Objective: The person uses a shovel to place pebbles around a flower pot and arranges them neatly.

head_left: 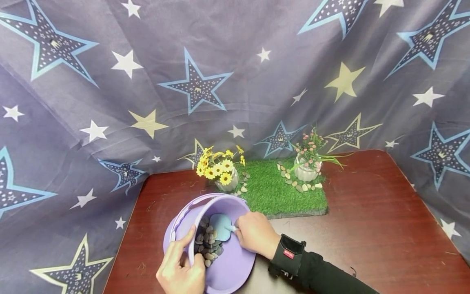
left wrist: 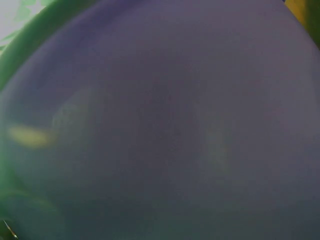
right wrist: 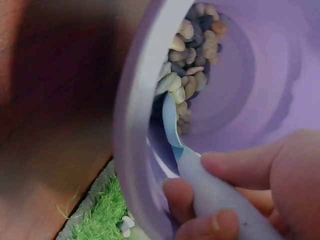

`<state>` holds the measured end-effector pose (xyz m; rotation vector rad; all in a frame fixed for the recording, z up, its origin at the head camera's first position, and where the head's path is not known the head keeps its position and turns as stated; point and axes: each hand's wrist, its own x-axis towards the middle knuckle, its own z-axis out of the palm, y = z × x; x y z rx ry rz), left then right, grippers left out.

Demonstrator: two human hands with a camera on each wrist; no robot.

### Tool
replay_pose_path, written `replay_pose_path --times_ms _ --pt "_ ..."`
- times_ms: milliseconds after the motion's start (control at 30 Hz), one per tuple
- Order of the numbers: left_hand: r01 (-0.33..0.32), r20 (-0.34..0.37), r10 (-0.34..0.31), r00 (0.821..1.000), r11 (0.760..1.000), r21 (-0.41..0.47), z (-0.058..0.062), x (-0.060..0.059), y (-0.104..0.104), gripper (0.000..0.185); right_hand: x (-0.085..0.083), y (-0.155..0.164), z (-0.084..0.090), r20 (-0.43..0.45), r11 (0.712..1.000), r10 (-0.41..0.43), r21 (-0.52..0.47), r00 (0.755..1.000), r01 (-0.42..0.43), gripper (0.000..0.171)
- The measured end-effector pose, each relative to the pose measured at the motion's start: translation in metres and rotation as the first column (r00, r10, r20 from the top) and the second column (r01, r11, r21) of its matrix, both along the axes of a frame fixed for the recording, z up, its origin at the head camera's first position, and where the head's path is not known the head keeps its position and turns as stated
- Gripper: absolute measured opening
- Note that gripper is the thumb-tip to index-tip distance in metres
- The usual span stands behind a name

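A purple bucket (head_left: 233, 265) leans tilted at the table's front, its mouth facing up and right. My left hand (head_left: 183, 265) grips its near left rim, thumb on the inside. In the left wrist view the bucket's blurred wall (left wrist: 160, 120) fills nearly everything. Smooth grey, tan and dark pebbles (head_left: 209, 243) are heaped along the bucket's left inner side. Reaching into the mouth, my right hand (head_left: 257, 232) holds a light blue toy shovel (head_left: 220, 226) by its handle (right wrist: 215, 192). The right wrist view has the blade's edge (right wrist: 171, 117) right at the pebbles (right wrist: 192, 65).
Behind the bucket lies a green turf mat (head_left: 279, 200) on the brown table (head_left: 367, 228). A white pot with yellow flowers (head_left: 218, 167) and another with pink flowers (head_left: 308, 169) stand there, edged by small stones (head_left: 299, 188). A star-patterned cloth (head_left: 242, 81) hangs behind.
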<state>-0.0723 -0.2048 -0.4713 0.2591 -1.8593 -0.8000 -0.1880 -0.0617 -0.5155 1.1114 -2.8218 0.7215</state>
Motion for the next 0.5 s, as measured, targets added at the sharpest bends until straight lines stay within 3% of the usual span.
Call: replay_pose_path --times_ms 300,500 --pt "-0.01 0.033 0.009 0.999 0.999 0.032 0.0 0.0 -0.001 0.059 -0.011 0.015 0.005 0.242 0.992 0.048 -0.129 0.969 -0.017 0.012" --pt "-0.039 0.047 0.036 0.998 0.997 0.067 0.007 0.002 -0.003 0.06 -0.015 0.03 0.02 0.262 0.979 0.095 -0.202 0.96 -0.042 0.016"
